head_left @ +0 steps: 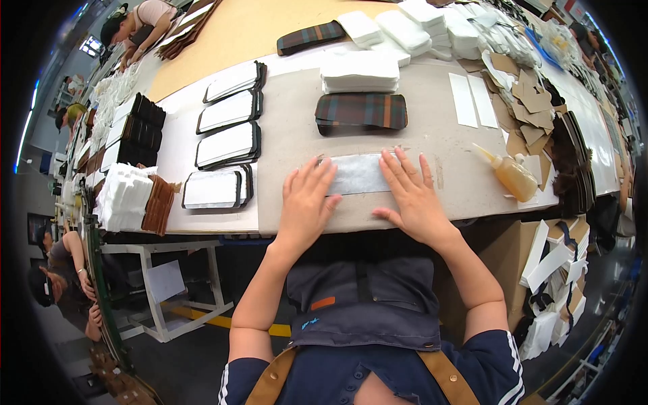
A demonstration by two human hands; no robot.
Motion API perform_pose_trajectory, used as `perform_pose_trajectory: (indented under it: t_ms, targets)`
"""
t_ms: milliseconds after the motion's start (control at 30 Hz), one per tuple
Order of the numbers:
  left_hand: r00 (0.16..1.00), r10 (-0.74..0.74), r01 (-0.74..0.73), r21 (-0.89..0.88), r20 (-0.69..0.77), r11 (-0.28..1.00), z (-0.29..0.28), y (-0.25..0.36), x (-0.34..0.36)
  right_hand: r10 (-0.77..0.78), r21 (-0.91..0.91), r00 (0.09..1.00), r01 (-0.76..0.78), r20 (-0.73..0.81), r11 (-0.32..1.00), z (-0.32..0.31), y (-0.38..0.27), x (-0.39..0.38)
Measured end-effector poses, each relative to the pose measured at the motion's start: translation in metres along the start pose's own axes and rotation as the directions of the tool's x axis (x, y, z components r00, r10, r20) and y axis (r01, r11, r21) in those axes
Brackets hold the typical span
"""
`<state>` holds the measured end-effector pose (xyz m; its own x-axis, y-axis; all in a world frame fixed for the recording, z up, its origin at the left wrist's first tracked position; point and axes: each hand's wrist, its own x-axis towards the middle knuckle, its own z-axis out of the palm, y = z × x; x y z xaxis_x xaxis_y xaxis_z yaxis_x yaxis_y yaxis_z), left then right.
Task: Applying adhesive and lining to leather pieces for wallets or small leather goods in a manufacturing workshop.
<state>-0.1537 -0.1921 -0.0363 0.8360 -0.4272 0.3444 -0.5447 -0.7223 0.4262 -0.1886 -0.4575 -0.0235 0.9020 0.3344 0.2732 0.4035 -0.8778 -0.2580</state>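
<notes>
grey strip (358, 179) lying flat on the table (290, 135), left hand (304, 206) flat with straight fingers at its left end, right hand (413, 202) flat with fingers apart at its right end, checked cloth pieces (361, 111) just beyond

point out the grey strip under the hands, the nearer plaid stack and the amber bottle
Grey strip (358, 174): head view, middle of its uncovered top face.
Nearer plaid stack (362, 111): head view, middle of its top piece.
Amber bottle (516, 178): head view, middle of its body.
</notes>
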Motion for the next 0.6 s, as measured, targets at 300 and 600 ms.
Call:
perform_pose_trajectory:
  t_ms: [300, 600]
  targets:
    - [0.997, -0.014, 0.014, -0.003, -0.075, 1.000, 0.004, -0.007, -0.013, 0.118, -0.321, 0.988, -0.143, -0.094, 0.936, -0.007, 0.101, 0.009]
    - [0.958, -0.139, 0.085, -0.212, -0.251, 0.974, 0.007, -0.011, -0.015, -0.055, -0.712, 0.995, 0.096, 0.080, 0.695, -0.053, 0.190, 0.054]
